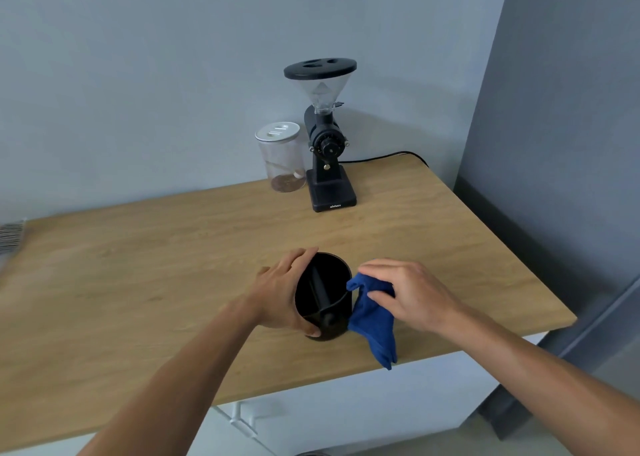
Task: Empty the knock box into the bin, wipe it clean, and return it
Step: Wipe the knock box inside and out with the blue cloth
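Observation:
The black round knock box [325,292] stands upright on the wooden counter [138,282] near its front edge, its knock bar across the open top. My left hand [282,292] wraps around its left side. A blue cloth [372,317] hangs from my right hand [408,292], pressed against the box's right outer wall, with a corner at the rim. The inside of the box looks dark, and I cannot tell whether anything lies in it.
A black coffee grinder [327,150] with a clear hopper stands at the back of the counter, its cable trailing right. A clear lidded jar [282,159] sits to its left. White cabinet fronts [346,414] lie below the counter. A grey wall panel rises at the right.

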